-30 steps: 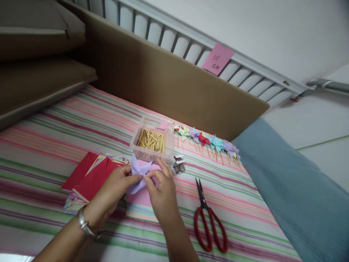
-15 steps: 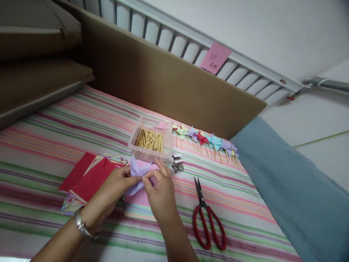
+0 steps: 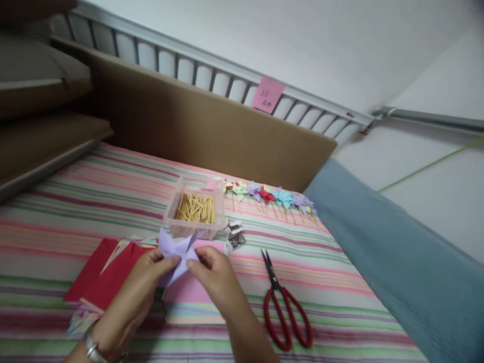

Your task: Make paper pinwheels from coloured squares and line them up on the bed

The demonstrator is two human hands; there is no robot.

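Note:
A lilac paper pinwheel (image 3: 177,252) with folded blades is between my hands, above a pink sheet of paper (image 3: 189,290). My left hand (image 3: 151,272) pinches it from the left, thumb near the middle. On the right side, my right hand (image 3: 212,269) grips a blade between thumb and fingers. Whether a pin sits at its centre I cannot make out. Just beyond stands a clear plastic box (image 3: 172,224) holding many short wooden sticks (image 3: 196,208). Beside the box lies a small pack of metal pins (image 3: 236,239), partly open.
Red-handled scissors (image 3: 280,302) lie to the right, blades pointing away. A stack of red and coloured paper (image 3: 109,277) is at the left. Several finished pinwheels on sticks (image 3: 266,195) line the back, before a cardboard panel (image 3: 212,136). Cardboard boxes (image 3: 45,136) stand far left.
My right hand has shifted from the pinwheel's centre to its right blade, and the pinwheel has opened toward me. The whole view has moved, so things appear lower and further left.

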